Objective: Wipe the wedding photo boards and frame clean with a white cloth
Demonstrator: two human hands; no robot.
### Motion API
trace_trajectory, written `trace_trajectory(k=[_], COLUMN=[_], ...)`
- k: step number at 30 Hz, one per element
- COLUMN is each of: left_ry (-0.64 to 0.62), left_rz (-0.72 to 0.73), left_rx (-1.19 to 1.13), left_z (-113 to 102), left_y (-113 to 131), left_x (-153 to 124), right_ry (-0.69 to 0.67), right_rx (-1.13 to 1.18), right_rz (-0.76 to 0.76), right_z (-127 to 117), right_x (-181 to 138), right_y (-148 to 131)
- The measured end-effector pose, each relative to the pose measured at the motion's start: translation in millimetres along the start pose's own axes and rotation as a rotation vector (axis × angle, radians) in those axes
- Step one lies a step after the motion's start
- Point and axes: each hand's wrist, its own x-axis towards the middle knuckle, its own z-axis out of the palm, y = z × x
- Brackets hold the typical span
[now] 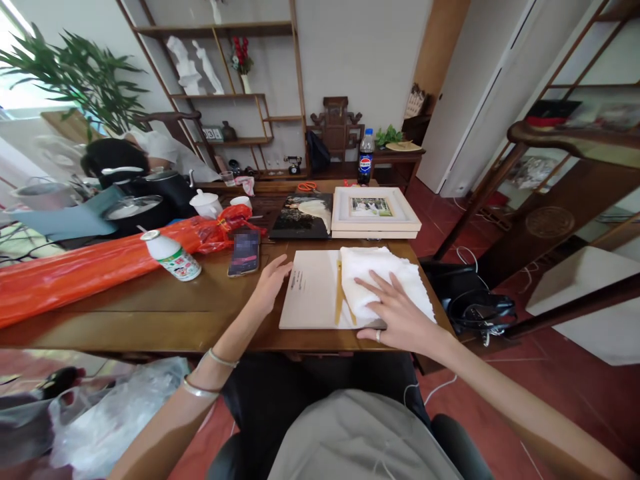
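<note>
A pale flat board (pixel 314 293) with small dark print near its left side lies on the wooden table in front of me. On its right part rests a folded white cloth (pixel 373 263), its right edge ragged. Along the cloth's left side run narrow yellow strips (pixel 339 300). My right hand (pixel 393 307), a ring on it, lies spread over the cloth with the thumb near the board's front edge. My left hand (pixel 273 283) is at the board's left edge, fingers stretched out and holding nothing; whether it touches the board I cannot tell.
Behind the board lie a white framed picture (pixel 375 230) and a dark picture panel (pixel 300 217). A cola bottle (pixel 365 160) stands farther back. To the left are a phone (pixel 245 253), a white bottle (pixel 173 257) and a long orange-red wrapped bundle (pixel 100 267).
</note>
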Motion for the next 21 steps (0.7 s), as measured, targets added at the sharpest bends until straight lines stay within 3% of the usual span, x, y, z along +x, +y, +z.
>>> trace_trajectory(k=[4, 11, 16, 21], left_ry=[-0.088, -0.184, -0.160, -0.108], left_rz=[-0.198, -0.396, -0.280, -0.051], left_rx=[-0.189, -0.301, -0.413, -0.456], left_z=[-3.5, -10.7, -14.4, -1.7], left_y=[15.6, 37.4, 64.1, 74.5], left_x=[8.9, 18.8, 6.0, -13.6], right_ry=[0.002, 0.062, 0.187, 0.517], right_rx=[-0.031, -0.068, -0.139, -0.149], right_rz=[-0.018, -0.036, -0.099, -0.250], right_z=[-1.2, -0.9, 6.2, 6.7], right_x=[0.0, 0.3, -7.3, -11.3], right_y=[2.8, 3.1, 5.3, 10.0])
